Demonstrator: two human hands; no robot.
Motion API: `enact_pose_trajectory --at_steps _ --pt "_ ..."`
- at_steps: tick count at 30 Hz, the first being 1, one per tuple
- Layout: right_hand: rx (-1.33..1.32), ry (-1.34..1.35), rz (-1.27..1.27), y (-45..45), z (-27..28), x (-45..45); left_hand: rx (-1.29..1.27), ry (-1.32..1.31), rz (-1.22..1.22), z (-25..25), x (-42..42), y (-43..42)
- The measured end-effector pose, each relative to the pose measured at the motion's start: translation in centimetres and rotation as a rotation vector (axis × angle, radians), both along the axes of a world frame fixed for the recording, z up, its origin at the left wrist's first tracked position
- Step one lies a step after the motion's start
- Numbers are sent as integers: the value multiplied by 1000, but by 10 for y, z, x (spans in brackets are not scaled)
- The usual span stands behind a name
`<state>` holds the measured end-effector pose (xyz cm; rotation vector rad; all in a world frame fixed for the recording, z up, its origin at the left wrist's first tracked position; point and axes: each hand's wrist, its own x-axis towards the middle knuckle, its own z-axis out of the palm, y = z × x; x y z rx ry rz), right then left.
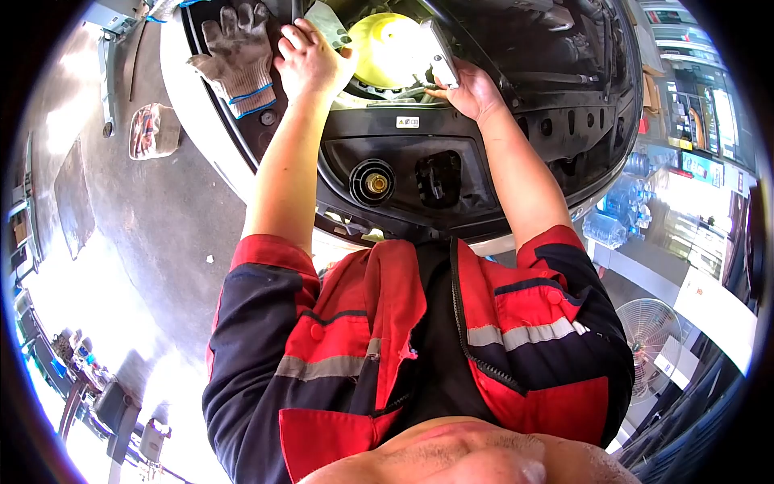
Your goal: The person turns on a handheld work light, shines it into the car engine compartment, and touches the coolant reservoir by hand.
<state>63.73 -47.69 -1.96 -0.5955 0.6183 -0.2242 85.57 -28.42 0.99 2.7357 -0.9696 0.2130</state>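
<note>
My right hand [474, 90] is closed around a flat, phone-like device [439, 55], tilted on edge, with bright glare on its left side. Left of the device lies a round yellow thing [375, 50] in the engine bay, strongly lit; its kind is unclear. My left hand [310, 63] rests at the bay's edge with thumb and fingers apart, the thumb close to the yellow thing. A pale, crumpled piece [326, 22] shows just beyond that hand; whether I touch it is unclear. Beside my left hand lies a soiled work glove [239, 60] with a blue-edged cuff.
The black front panel [403, 145] of the vehicle carries a round black-rimmed opening [372, 183]. Behind on the right stand a fan [647, 343] and several plastic water bottles [625, 202]. A patterned bundle [154, 131] lies on the grey floor [181, 206].
</note>
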Motion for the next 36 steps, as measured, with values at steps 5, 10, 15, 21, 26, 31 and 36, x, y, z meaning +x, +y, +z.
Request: enact_pose_trajectory --at_steps 5,10,15,21,26,31,36 --pt "-12 19 -13 1 1 1 7 14 0 3 0 0" --pt "-16 -17 14 -2 -3 -1 8 18 -1 2 0 0" --pt "-25 2 1 1 1 0 8 16 -2 3 -1 0" --pt "5 10 -21 -1 -2 1 53 45 8 3 0 -1" --pt "10 15 -26 1 1 1 36 46 5 4 0 0" --pt "12 31 -35 2 3 2 44 41 10 4 0 0" --pt "4 7 -25 0 0 0 26 35 -3 8 -2 1"
